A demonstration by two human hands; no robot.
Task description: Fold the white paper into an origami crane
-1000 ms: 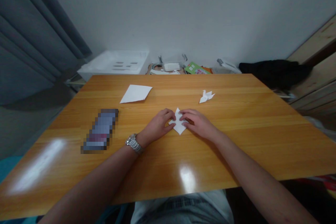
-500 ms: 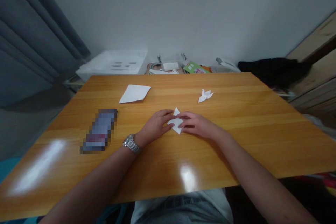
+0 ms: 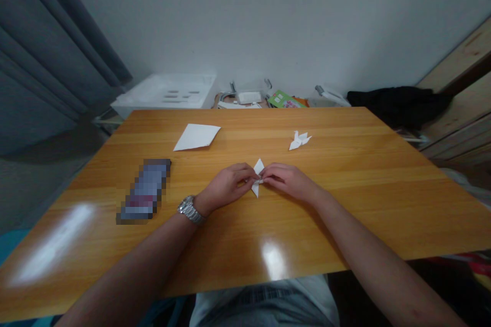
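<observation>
A small folded white paper (image 3: pixel 258 178) lies on the wooden table (image 3: pixel 345 199) in front of me, narrow and pointed at both ends. My left hand (image 3: pixel 227 186), with a metal watch on its wrist, pinches the paper's left side. My right hand (image 3: pixel 290 182) pinches its right side, fingertips meeting the left hand's at the paper's middle. Both hands rest on the tabletop with fingers closed on the paper.
A flat white paper sheet (image 3: pixel 197 136) lies at the far left of the table. A finished small folded paper figure (image 3: pixel 299 140) sits at the far right. A blurred dark rectangular object (image 3: pixel 144 191) lies left of my left hand. Clutter and a white box (image 3: pixel 169 91) sit behind the table.
The paper between my hands has become narrower as its sides were folded inward. My fingertips have drawn closer together at its middle.
</observation>
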